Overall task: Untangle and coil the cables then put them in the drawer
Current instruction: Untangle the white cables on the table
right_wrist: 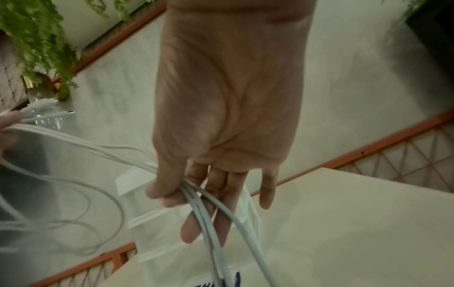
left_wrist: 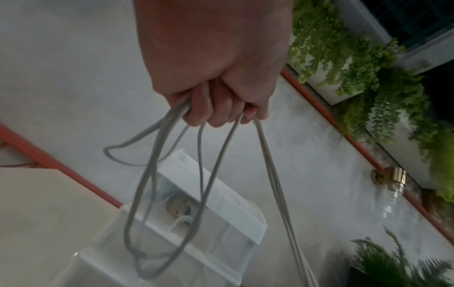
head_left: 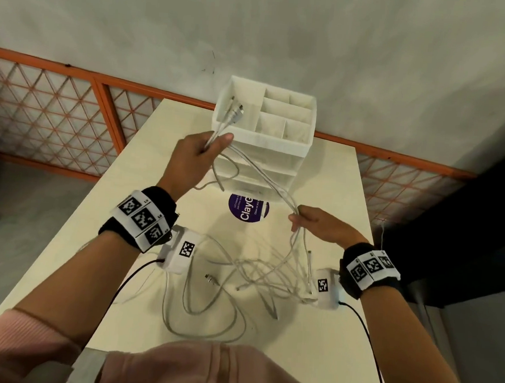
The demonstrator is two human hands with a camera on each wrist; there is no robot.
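Note:
Several white cables (head_left: 257, 269) lie tangled on the cream table (head_left: 330, 178). My left hand (head_left: 202, 150) is raised in front of the white drawer unit (head_left: 263, 150) and grips a bundle of cable ends, whose plugs (head_left: 236, 111) stick up past its fist. In the left wrist view its curled fingers (left_wrist: 211, 108) hold hanging cable loops (left_wrist: 169, 174). Strands (head_left: 264, 177) run from there to my right hand (head_left: 309, 222), which pinches them between thumb and forefinger. In the right wrist view the thumb (right_wrist: 167, 186) presses the cables (right_wrist: 209, 217), the other fingers fairly straight.
The drawer unit's top tray (head_left: 283, 115) has several empty compartments. A purple round sticker (head_left: 248, 210) lies on the table before it. Orange lattice railing (head_left: 56, 109) runs behind the table. Black wires (head_left: 367, 334) trail from my wrist cameras over the table edge.

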